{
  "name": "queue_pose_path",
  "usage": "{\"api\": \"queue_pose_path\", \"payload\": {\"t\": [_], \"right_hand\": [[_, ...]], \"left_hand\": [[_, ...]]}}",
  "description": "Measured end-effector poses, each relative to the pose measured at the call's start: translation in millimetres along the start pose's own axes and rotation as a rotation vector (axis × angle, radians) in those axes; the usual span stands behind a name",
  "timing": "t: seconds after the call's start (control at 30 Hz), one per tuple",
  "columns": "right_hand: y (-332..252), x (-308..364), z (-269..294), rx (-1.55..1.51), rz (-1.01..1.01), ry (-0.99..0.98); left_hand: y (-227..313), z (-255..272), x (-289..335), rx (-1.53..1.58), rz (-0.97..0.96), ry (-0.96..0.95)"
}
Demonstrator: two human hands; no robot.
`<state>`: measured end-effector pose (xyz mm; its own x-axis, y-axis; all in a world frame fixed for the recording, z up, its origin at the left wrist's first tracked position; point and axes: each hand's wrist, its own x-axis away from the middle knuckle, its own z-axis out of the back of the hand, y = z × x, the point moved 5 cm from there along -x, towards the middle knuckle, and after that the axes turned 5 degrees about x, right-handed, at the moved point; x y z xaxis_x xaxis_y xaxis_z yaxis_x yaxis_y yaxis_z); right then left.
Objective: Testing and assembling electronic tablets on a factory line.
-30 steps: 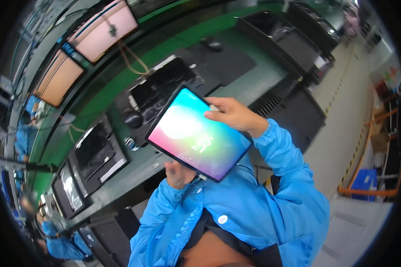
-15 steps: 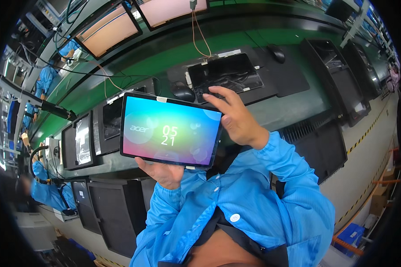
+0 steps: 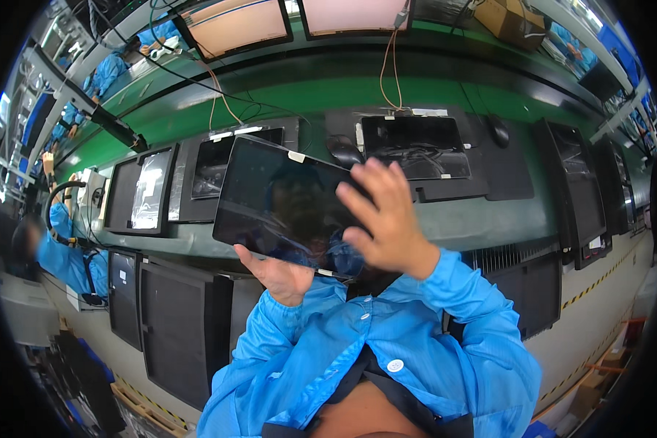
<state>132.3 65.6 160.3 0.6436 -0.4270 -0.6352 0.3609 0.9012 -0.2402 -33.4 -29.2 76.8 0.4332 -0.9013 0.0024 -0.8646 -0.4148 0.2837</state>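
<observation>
- Tablet with a dark, unlit screen sits tilted in front of my chest, above the green conveyor bench, its glass facing me
- left hand cups the tablet's lower edge from beneath, palm up; I see the fingers curled against the bottom rim, grasping it
- right hand is spread wide, fingers splayed and released; it overlaps the tablet's right end, but I cannot tell whether the fingertips touch the glass
- small pale sticker marks the tablet's top edge
- behind it, more dark tablets in trays lie along the bench, with a black mouse beside them
- two lit pinkish monitors hang above, cables trailing down
- another person in blue stands at far left
</observation>
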Motion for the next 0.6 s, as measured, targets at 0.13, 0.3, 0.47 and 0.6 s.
{"api": "queue_pose_path", "payload": {"t": [0.13, 0.3, 0.47, 0.6], "right_hand": [[18.6, -10.9, -6.8, 0.084, -0.088, 0.046], [-37.6, 20.0, -26.9, -0.074, 0.114, -0.142], [-58.6, 35.4, -26.6, -0.38, 0.318, -0.214], [-33.8, 5.4, -17.9, -0.203, 0.116, -0.085]], "left_hand": [[0.2, -7.8, -2.1, -0.029, -0.031, -0.048], [2.6, -12.1, -4.0, -0.056, -0.028, -0.025], [2.8, -6.5, -5.3, 0.134, 0.004, -0.158], [4.6, -11.2, -3.0, -0.024, -0.07, -0.047]]}}
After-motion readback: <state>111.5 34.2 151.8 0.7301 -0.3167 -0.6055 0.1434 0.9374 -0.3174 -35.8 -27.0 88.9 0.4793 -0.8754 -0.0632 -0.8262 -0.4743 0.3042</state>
